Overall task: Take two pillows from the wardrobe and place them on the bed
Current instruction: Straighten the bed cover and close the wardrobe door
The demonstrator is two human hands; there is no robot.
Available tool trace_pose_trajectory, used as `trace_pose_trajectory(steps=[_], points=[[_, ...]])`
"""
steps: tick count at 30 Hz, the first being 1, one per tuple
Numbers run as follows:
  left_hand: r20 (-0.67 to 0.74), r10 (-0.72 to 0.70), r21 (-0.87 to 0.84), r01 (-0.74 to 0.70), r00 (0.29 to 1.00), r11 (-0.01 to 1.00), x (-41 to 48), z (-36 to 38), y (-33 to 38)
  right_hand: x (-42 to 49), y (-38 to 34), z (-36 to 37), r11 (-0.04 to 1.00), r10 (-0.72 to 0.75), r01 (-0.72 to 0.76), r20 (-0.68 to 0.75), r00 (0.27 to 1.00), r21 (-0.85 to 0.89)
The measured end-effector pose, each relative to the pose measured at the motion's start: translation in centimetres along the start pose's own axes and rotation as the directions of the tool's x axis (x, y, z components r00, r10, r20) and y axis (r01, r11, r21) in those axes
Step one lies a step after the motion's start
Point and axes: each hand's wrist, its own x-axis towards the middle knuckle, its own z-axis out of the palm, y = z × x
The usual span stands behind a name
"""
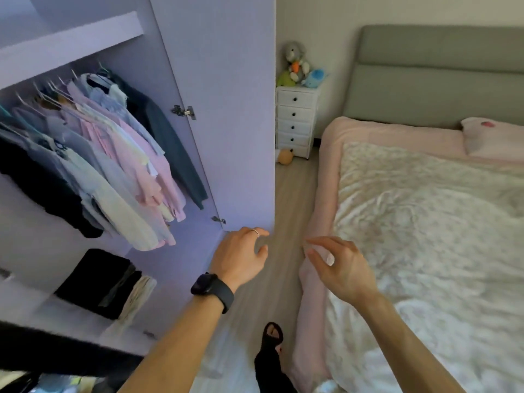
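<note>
Both the left hand (241, 258) and right hand (338, 268) hung spread and empty between the open lilac wardrobe (221, 80) and the pink-sheeted bed (397, 131), where one pink pillow (496, 140) lay, so seemingly another remained.

The wardrobe (119, 165) stands open on the left, pale lilac inside, with shirts hanging from a rail and folded dark clothes on a lower shelf. The bed (425, 222) fills the right, with a pink sheet, a crumpled floral quilt and a grey headboard. One pink pillow (494, 139) (partly cut off) lies at its far right.
</note>
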Motion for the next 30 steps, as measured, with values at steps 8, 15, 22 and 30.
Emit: trace_pose_trajectory(steps=[8,15,22,30], points=[[0.064,0.089,-0.015,-0.088,0.994,0.996,17.6,2.1,3.0,14.5,3.5,-1.9,0.997,0.081,-0.081,-0.083,0.993,0.003],[0.031,0.193,0.005,-0.193,0.981,0.981,34.2,-0.8,7.5,29.3,5.3,-6.0,0.992,0.116,-0.120,-0.117,0.986,-0.028],[-0.055,0.302,-0.011,-0.303,0.952,0.953,48.7,-3.1,10.8,41.8,6.6,-9.7,0.990,0.118,-0.131,-0.195,0.974,-0.056],[-0.092,0.367,-0.004,-0.369,0.926,0.929,63.9,-3.1,12.9,53.9,9.5,-13.5,0.976,0.123,-0.173,-0.330,0.936,-0.130]])
